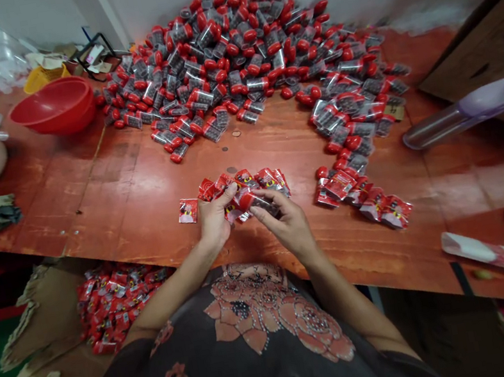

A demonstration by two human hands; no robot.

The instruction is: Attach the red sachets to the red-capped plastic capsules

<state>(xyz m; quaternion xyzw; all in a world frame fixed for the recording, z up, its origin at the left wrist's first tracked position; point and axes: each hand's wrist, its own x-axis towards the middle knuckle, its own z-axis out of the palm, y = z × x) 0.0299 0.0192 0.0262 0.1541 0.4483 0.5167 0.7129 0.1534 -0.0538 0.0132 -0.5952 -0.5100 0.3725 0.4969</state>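
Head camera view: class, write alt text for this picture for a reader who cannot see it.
A person's left hand and right hand hold a red-capped clear capsule above small red packets on a reddish wooden table. Beyond them lies a large heap of similar capsules.

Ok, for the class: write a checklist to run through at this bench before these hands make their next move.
1. Both hands in view: ok, left hand and right hand are over the table.
2. Red-capped tube in hand: ok, right-hand fingers are on it.
3. Tube's contents: cannot tell, too dark and small to make out.
4. Packets near the hands: ok, a row lies just beyond them.
5. Pile apart from those packets: ok, it lies farther up the table.
6. Cardboard below the table edge: ok, it holds more packets.
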